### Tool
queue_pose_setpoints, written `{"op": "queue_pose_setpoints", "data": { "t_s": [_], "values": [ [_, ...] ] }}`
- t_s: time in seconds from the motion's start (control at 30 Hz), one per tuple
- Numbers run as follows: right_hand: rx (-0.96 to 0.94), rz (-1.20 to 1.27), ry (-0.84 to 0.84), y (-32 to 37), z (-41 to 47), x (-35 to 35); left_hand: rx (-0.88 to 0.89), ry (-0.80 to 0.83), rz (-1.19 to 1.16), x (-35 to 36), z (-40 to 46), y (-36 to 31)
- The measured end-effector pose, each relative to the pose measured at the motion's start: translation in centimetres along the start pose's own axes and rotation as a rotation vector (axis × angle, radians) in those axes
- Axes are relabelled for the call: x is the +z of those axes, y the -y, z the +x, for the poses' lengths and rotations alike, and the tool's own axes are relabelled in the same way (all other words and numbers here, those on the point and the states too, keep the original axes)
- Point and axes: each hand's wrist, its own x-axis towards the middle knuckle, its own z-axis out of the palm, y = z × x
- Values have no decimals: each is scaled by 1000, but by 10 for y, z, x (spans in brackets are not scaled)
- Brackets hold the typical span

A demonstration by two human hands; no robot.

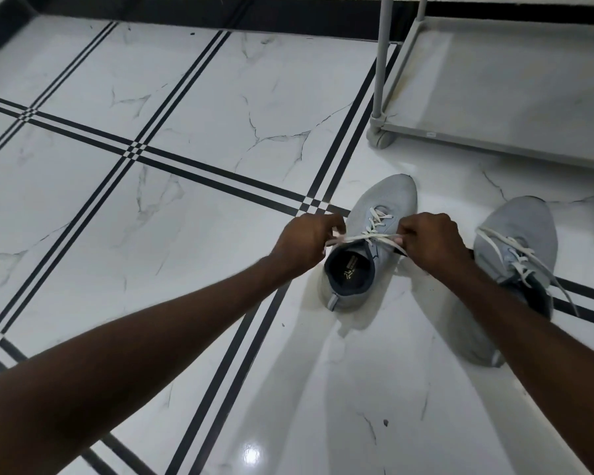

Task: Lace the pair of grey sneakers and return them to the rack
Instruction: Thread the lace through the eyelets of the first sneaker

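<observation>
lace ends pulled apart over the left-hand sneaker

two bare forearms are seen nearest the camera, reaching from the lower corners toward the middle of the view. the left hand (304,243) is closed in a fist-like grip on one end of a white lace (367,237), and the right hand (429,241) is closed on the other end — the lace is drawn out in a nearly level line between the two hands, just above the collar of a grey sneaker (367,241). this sneaker is stood upright on the floor (192,97), toe pointed away from the camera, its dark lining and printed insole open to view. crossed lacing is seen over its tongue, ahead of the stretched lace.

the second grey sneaker (518,248) is set on the floor to the right of the first, near it but not touching, toe also pointed away. part of it is hidden behind the right forearm. its white lace (522,258) is threaded through the eyelets, and loose ends are trailed over its side toward the floor.

the floor is made of glossy white marble-patterned tiles crossed by black stripe bands. the lowest shelf of a grey rack (494,80) is seen beyond the sneakers at upper right, with one upright post and a corner foot resting on the tiles — no shoe is carried on the visible shelf.
</observation>
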Motion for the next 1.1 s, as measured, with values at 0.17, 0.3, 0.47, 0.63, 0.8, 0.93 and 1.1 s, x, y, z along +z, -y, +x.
{"op": "queue_pose_setpoints", "data": {
  "t_s": [0.17,0.3,0.47,0.63,0.8,0.93,1.1],
  "values": [
    [-165,-105,60,-5,8,-8,131,70,295,3,6,9],
    [-100,85,215,-8,15,-17,136,71,277,3,5,11],
    [171,441,390,-15,18,-12,110,159,181,-7,8,9],
    [183,397,388,-18,23,-8,123,207,196,-9,-2,6],
    [-7,82,348,-19,20,-6,159,208,233,-4,-10,14],
    [-42,49,307,-17,20,-5,131,254,236,-4,-6,18],
    [-81,-10,274,-15,13,-12,38,256,83,-9,0,19]
  ]
}}
